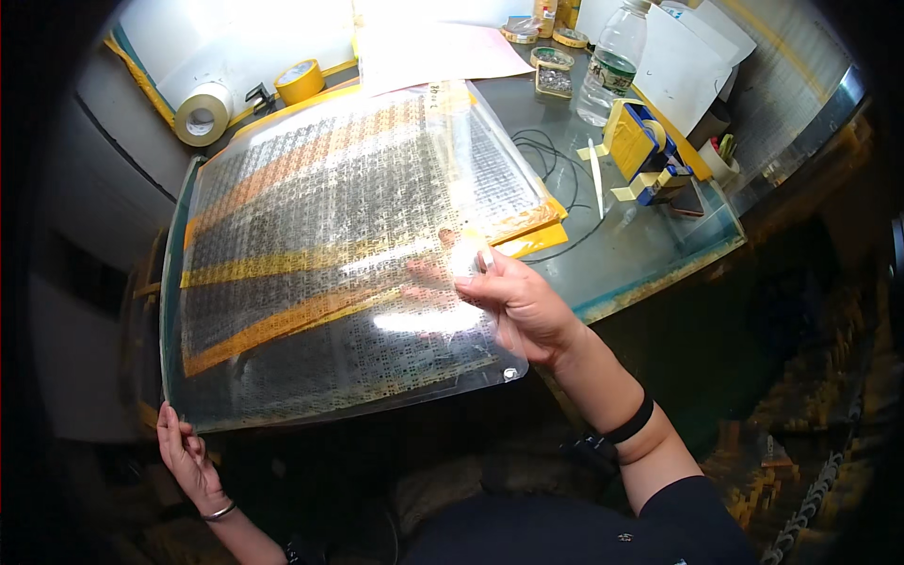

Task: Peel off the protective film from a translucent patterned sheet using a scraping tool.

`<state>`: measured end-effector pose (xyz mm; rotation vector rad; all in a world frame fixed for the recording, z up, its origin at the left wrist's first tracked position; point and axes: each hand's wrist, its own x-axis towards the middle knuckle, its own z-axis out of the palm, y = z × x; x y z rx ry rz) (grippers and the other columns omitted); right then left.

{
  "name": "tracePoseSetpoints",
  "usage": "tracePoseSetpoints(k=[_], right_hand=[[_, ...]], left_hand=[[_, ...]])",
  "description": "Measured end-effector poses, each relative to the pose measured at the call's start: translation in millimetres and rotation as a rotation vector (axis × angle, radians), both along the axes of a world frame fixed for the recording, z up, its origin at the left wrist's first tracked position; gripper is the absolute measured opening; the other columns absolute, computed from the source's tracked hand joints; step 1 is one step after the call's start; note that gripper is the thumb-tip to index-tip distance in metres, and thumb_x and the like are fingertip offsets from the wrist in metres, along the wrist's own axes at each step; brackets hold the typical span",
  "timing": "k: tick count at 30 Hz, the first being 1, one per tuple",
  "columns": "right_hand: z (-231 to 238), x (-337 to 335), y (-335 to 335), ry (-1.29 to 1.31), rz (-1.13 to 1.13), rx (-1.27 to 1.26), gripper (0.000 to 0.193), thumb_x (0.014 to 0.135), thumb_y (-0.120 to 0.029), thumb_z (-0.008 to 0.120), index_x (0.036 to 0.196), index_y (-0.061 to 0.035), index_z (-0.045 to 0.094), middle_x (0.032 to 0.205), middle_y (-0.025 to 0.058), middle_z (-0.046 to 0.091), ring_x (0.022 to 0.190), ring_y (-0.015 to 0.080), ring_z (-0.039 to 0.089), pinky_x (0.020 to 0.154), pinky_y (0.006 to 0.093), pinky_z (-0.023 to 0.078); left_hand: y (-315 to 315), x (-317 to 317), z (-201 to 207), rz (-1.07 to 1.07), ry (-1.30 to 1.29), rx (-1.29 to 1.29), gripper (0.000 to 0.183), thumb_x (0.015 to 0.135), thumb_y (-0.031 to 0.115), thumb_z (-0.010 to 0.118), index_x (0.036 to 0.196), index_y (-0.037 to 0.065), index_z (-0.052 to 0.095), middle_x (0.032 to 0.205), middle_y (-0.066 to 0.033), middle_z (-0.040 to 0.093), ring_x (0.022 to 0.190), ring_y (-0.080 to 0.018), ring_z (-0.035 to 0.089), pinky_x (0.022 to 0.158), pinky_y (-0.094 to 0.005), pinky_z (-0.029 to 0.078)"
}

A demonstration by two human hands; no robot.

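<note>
A large clear plastic film sheet [311, 395], printed with rows of small dark marks, spans the front of the glass-topped table. My right hand [527, 306] pinches its right edge between thumb and fingers. At the sheet's near left corner my left hand [188, 457] is closed, fingertips by the table corner; the film there is hard to make out against the glass. The sheet's near right corner hangs past the table edge and catches glare. Through it show orange and yellow tape bands. Another patterned sheet [504, 179] with yellow borders lies beneath it.
Along the back left are a white tape roll [203, 113], a yellow tape roll [298, 82] and a black clip [258, 97]. A pink paper sheet [461, 56] lies behind. On the right stand a plastic bottle [612, 71] and a tape dispenser [640, 151], near a thin black cable [556, 160].
</note>
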<state>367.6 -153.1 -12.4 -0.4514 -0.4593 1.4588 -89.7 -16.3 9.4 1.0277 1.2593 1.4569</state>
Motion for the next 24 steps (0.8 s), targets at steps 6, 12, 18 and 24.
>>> tracePoseSetpoints(k=[6,12,18,24], right_hand=[[9,-1,-5,0.014,0.047,-0.046,0.067,0.097,0.003,0.047,0.154,-0.0074,0.015,0.144,0.0227,0.042,0.130,0.0336,0.050,0.105,0.0488,0.047],[17,1,-8,-0.045,0.090,-0.067,0.067,0.098,0.000,0.047,0.155,-0.0116,0.014,0.146,0.0219,0.041,0.128,0.0381,0.050,0.103,0.0573,0.046],[20,-1,-8,-0.301,0.026,-0.156,0.060,0.099,-0.005,0.050,0.151,-0.0081,0.021,0.141,0.0233,0.046,0.123,0.0346,0.055,0.095,0.0512,0.052],[25,53,-10,-1.165,-0.345,-0.337,0.039,0.098,-0.007,0.053,0.137,-0.0024,0.045,0.105,0.0133,0.069,0.084,0.0145,0.066,0.065,0.0274,0.056]], left_hand=[[-1,10,0,0.100,0.059,-0.006,0.024,0.099,0.021,0.061,0.118,0.008,0.058,0.069,0.0037,0.057,0.046,0.0020,0.043,0.036,-0.0106,0.030],[7,6,-13,0.085,0.312,0.095,0.044,0.096,0.019,0.065,0.136,0.009,0.049,0.120,-0.0018,0.064,0.102,-0.0068,0.057,0.084,-0.0227,0.043],[19,9,-10,-0.001,0.503,0.090,0.053,0.093,0.006,0.064,0.140,0.000,0.042,0.127,-0.0166,0.058,0.113,-0.0167,0.056,0.098,-0.0297,0.044],[27,47,23,-0.189,0.529,-0.128,0.050,0.092,0.015,0.067,0.136,0.002,0.047,0.089,-0.0080,0.072,0.072,-0.0087,0.065,0.059,-0.0206,0.048]])
